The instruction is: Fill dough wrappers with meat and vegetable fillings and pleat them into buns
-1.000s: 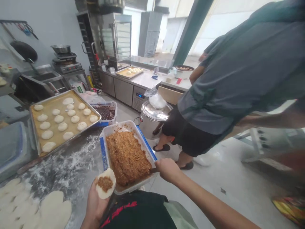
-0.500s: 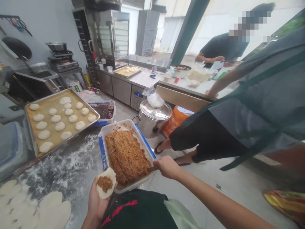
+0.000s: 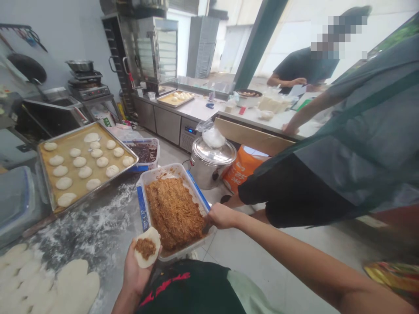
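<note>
A flattened round of pale dough (image 3: pixel 152 257) lies open on the cupped left hand (image 3: pixel 135 274) at the near edge of the view, with a small mound of brown shredded filling (image 3: pixel 145 248) at its centre. The right hand (image 3: pixel 222 216) is closed around a short dark-bladed spatula (image 3: pixel 206 227), its blade resting at the near right corner of a plastic tub (image 3: pixel 157 172) with blue-edged sides, heaped with more of the same filling (image 3: pixel 173 213). The tub sits at the right edge of a flour-dusted steel bench (image 3: pixel 98 226), just beside the left hand. More flat dough rounds (image 3: pixel 75 279) lie at near left, and a sheet pan (image 3: pixel 67 134) of round buns sits at far left, next to a second tub (image 3: pixel 144 152) of dark paste. Beyond, a lidded steel pot (image 3: pixel 212 157) stands on the floor, and a co-worker (image 3: pixel 310 192) in a grey shirt and black shorts stands close at right. The loose filling could roll off the unsealed dough if the left palm tips. Pressing hard with the spatula might shift the tub at the bench edge, and a bump from the co-worker could jolt the outstretched right arm.
</note>
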Motion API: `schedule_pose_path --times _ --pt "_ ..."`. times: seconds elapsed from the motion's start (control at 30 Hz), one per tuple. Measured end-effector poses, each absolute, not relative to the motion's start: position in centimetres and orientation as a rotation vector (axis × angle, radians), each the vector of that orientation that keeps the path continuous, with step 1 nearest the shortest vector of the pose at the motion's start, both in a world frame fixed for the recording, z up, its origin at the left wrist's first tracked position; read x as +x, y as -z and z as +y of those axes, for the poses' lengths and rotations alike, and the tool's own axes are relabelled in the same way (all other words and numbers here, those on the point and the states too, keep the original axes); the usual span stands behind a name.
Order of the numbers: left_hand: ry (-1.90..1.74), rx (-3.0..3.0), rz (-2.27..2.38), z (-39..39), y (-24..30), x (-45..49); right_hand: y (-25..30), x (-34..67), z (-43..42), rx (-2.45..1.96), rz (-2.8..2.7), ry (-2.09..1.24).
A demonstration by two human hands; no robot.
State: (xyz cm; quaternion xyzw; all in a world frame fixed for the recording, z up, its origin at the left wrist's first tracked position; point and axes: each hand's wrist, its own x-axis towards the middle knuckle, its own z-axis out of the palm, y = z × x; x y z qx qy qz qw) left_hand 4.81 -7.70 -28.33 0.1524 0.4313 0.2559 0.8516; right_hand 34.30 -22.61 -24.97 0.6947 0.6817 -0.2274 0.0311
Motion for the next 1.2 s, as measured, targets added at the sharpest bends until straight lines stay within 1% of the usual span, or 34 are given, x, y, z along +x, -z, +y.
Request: schedule_pose_path --times 0.2,0.33,0.43,0.5,0.57,0.67,0.73,0.83,0.9,0.97,1.03,1.13,1.2 --pt "-0.530 0.261 0.902 -7.5 27.6 4.9 25.9 35.1 -21.4 2.141 2.150 0.918" --pt "-0.547 0.240 0.986 -7.2 27.2 5.2 26.2 35.4 -21.5 2.178 2.174 1.132" --pt "-0.534 0.219 1.010 -7.2 26.9 5.8 26.1 34.6 -21.4 2.186 2.212 1.312" --pt "-0.540 0.200 0.979 -7.3 26.5 6.4 25.6 33.5 -21.1 2.210 2.245 1.374" --pt "-0.556 0.184 0.941 -7.4 25.8 7.3 24.7 32.1 -20.6 2.289 2.302 1.391" --pt "-0.551 0.156 0.859 -7.4 24.2 8.7 22.9 29.5 -19.8 2.529 2.388 1.423" --pt "-0.541 0.136 0.794 -7.3 23.0 9.6 22.0 27.6 -19.3 2.736 2.423 1.327" --pt "-0.566 0.110 0.724 -7.1 21.3 10.8 21.4 25.0 -18.8 2.926 2.434 0.927" --pt "-0.586 0.090 0.727 -7.0 20.5 11.2 21.5 23.6 -18.7 2.934 2.402 0.682" --pt "-0.583 0.079 0.745 -6.7 20.0 11.4 21.6 22.9 -18.8 2.872 2.376 0.523" --pt "-0.563 0.079 0.743 -6.5 19.8 11.3 21.3 23.2 -19.0 2.779 2.376 0.448" --pt "-0.554 0.089 0.725 -6.3 20.1 11.1 19.9 24.8 -19.3 2.673 2.366 0.469" --pt "-0.573 0.103 0.712 -6.4 20.4 11.3 18.8 25.7 -19.4 2.685 2.351 0.477"
